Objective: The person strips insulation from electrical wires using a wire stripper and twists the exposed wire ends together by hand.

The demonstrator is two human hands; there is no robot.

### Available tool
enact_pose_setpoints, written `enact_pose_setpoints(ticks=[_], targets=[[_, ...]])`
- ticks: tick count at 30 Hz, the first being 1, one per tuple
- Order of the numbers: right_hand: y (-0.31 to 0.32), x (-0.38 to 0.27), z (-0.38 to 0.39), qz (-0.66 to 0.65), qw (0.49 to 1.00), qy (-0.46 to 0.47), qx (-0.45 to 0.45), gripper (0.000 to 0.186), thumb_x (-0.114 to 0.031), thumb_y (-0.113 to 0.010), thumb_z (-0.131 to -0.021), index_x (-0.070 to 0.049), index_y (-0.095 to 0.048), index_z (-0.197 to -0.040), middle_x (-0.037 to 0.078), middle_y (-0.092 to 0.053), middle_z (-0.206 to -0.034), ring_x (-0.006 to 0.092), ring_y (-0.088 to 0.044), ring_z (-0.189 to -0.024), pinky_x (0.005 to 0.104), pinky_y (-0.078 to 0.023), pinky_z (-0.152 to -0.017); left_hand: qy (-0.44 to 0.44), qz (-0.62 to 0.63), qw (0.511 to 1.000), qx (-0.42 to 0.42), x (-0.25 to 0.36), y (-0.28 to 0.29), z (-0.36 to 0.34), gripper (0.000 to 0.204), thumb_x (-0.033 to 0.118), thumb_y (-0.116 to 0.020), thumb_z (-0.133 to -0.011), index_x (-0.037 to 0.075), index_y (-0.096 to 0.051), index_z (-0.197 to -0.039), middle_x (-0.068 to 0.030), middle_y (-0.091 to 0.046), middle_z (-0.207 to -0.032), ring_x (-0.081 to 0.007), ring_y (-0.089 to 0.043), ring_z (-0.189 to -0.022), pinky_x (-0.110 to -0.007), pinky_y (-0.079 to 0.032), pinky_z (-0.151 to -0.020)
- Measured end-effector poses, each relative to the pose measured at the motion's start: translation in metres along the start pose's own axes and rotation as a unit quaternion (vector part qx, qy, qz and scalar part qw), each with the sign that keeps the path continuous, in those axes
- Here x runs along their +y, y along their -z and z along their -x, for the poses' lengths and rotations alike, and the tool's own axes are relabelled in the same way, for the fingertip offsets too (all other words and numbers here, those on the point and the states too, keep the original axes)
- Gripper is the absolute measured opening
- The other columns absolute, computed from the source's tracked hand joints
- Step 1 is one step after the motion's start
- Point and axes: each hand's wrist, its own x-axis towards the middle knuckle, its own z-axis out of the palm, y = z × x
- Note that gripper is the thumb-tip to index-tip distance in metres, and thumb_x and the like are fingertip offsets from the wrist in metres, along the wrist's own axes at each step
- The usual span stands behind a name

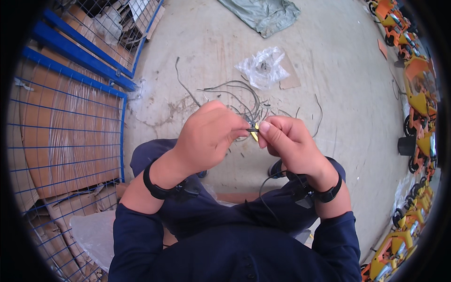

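My left hand [209, 134] and my right hand [289, 141] meet in front of me, thumbs and fingers pinched. A short stretch of thin black cable [252, 130] shows between the fingertips, gripped from both sides. Its ends are hidden in my hands. Just behind it a bit of a yellow object [255, 135] shows, mostly covered, so its kind is unclear. Beyond my hands several dark cables [256, 96] lie in loose curves on the floor, among small dark cut-off pieces. One longer dark cable [185, 84] runs away from behind my left hand; whether I hold it is hidden.
Clear plastic bag [263, 68] lies on a cardboard piece [290, 75] ahead. Farther off is a green sheet [265, 16]. A blue wire-mesh cage [123, 136] with cardboard stands at my left. Yellow-orange wheeled machines [420, 89] line the right side. My knees flank the work.
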Motion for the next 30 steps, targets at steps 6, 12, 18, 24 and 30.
enact_pose_setpoints(ticks=[6,12,18,24,30], targets=[[0.005,0.011,-0.004,-0.369,0.896,-0.198,-0.147,0.031,-0.025,-0.048,-0.102,-0.006,-0.059,-0.080,-0.008,-0.030,-0.053,0.0076,-0.025,-0.046,0.0250,-0.026,-0.046,-0.158,-0.157,0.974,0.048,0.003,0.001,0.000,0.024,0.002,-0.069,-0.064,0.006,-0.066,-0.088,-0.0020,-0.065,-0.082,-0.0206,-0.056,-0.072,-0.032,-0.043,-0.065],[0.005,0.008,-0.002,-0.363,0.912,-0.131,-0.138,0.027,-0.022,-0.053,-0.101,-0.004,-0.064,-0.086,-0.004,-0.048,-0.062,0.0087,-0.041,-0.055,0.0234,-0.038,-0.055,-0.156,-0.148,0.972,0.092,0.001,-0.008,-0.002,0.021,0.003,-0.072,-0.068,0.006,-0.066,-0.088,-0.0016,-0.065,-0.078,-0.0206,-0.056,-0.069,-0.032,-0.041,-0.063],[0.003,0.005,0.004,-0.038,0.998,0.044,-0.004,0.007,-0.009,-0.064,-0.093,-0.003,-0.068,-0.092,0.004,-0.067,-0.078,0.0123,-0.060,-0.069,0.0246,-0.048,-0.065,-0.071,-0.093,0.992,0.040,-0.002,-0.009,0.002,0.012,0.012,-0.072,-0.081,0.005,-0.064,-0.087,-0.0048,-0.062,-0.071,-0.0221,-0.055,-0.062,-0.033,-0.041,-0.057],[0.008,0.010,-0.001,0.309,0.878,0.351,0.098,0.021,0.002,-0.070,-0.077,-0.004,-0.068,-0.096,0.008,-0.066,-0.078,0.0232,-0.062,-0.069,0.0312,-0.047,-0.064,0.085,0.059,0.995,-0.005,0.009,-0.009,0.006,0.005,0.007,-0.064,-0.088,0.003,-0.061,-0.086,-0.0079,-0.065,-0.071,-0.0224,-0.061,-0.060,-0.030,-0.047,-0.053],[0.010,0.009,-0.003,0.384,0.819,0.411,0.112,0.025,0.003,-0.070,-0.073,-0.004,-0.065,-0.096,0.008,-0.064,-0.078,0.0243,-0.061,-0.070,0.0355,-0.045,-0.063,0.297,0.203,0.926,-0.119,0.015,0.003,0.000,0.013,0.012,-0.058,-0.096,0.001,-0.062,-0.089,-0.0052,-0.065,-0.067,-0.0115,-0.063,-0.060,-0.026,-0.047,-0.055]])
